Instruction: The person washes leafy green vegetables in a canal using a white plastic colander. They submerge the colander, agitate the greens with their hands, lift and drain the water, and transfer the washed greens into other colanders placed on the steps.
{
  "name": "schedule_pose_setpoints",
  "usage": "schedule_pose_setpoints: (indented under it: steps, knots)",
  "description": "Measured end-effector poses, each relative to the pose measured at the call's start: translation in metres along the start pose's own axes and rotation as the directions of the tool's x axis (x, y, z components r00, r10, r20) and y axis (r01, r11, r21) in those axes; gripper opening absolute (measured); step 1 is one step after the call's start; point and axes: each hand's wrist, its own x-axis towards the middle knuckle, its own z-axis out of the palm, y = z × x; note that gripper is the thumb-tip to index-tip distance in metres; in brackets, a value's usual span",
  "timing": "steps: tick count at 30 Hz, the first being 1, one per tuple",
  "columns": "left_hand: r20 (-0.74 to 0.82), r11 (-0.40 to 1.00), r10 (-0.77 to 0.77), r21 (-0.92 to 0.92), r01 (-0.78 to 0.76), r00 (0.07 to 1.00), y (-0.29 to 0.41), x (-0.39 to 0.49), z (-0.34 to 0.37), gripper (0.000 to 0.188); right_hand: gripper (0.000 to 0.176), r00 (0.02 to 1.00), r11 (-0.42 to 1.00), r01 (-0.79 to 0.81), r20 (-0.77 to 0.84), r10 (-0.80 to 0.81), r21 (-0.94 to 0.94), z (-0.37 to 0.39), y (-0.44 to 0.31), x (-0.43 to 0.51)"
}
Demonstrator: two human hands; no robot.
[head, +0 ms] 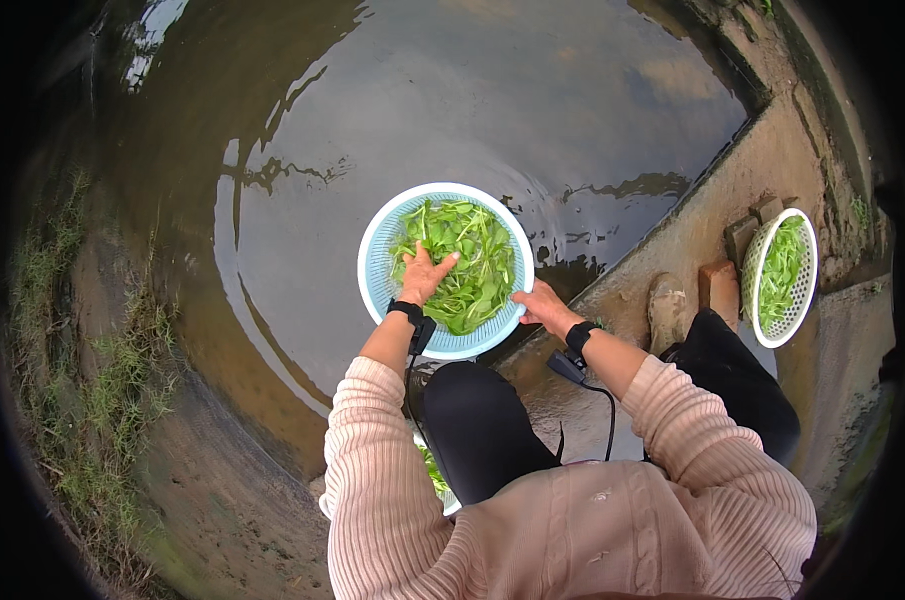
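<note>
A round plastic colander [377, 259], pale blue inside with a white rim, sits at the water's surface before my knees. Loose leafy greens [471, 255] fill much of it. My left hand [424, 276] reaches over the near left rim and rests on the leaves with its fingers spread; some fingertips are hidden among them. At the right side of the rim, my right hand [544, 306] grips the colander between thumb and fingers. Both wrists wear black straps with cables.
Murky water [437, 97] spreads ahead, beside a concrete ledge [767, 165]. A white basket of greens [754, 289] stands tilted at right near a brick [719, 287]. Another container with greens [431, 471] shows partly beneath my left arm. Grass [134, 367] grows on the left bank.
</note>
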Motion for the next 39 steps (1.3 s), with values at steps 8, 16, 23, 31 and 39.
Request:
schedule_pose_setpoints:
  steps: [8, 16, 23, 31, 39]
  knots:
    - [0.031, 0.795, 0.185, 0.583, -0.168, 0.982, 0.007, 0.02, 0.028, 0.075, 0.049, 1.0, 1.0, -0.007, -0.015, 0.007, 0.01, -0.023, 0.003, 0.02]
    - [-0.024, 0.903, 0.158, 0.408, -0.135, 0.987, 0.033, 0.012, 0.032, 0.068, 0.039, 0.998, 1.0, -0.014, -0.062, 0.015, 0.015, -0.02, 0.01, 0.026]
    - [0.065, 0.658, 0.209, 0.728, -0.19, 0.976, 0.043, 0.018, 0.043, 0.074, 0.037, 0.999, 0.999, 0.042, -0.03, -0.042, 0.019, -0.015, 0.003, 0.03]
    - [0.182, 0.713, 0.358, 0.58, -0.394, 0.916, 0.062, 0.008, 0.045, 0.074, 0.04, 0.995, 0.993, 0.087, -0.045, -0.091, -0.076, -0.01, -0.007, 0.027]
    - [0.207, 0.593, 0.409, 0.68, -0.432, 0.889, 0.039, 0.005, 0.065, 0.067, 0.031, 0.998, 0.998, 0.053, -0.016, -0.054, -0.017, -0.01, -0.004, 0.025]
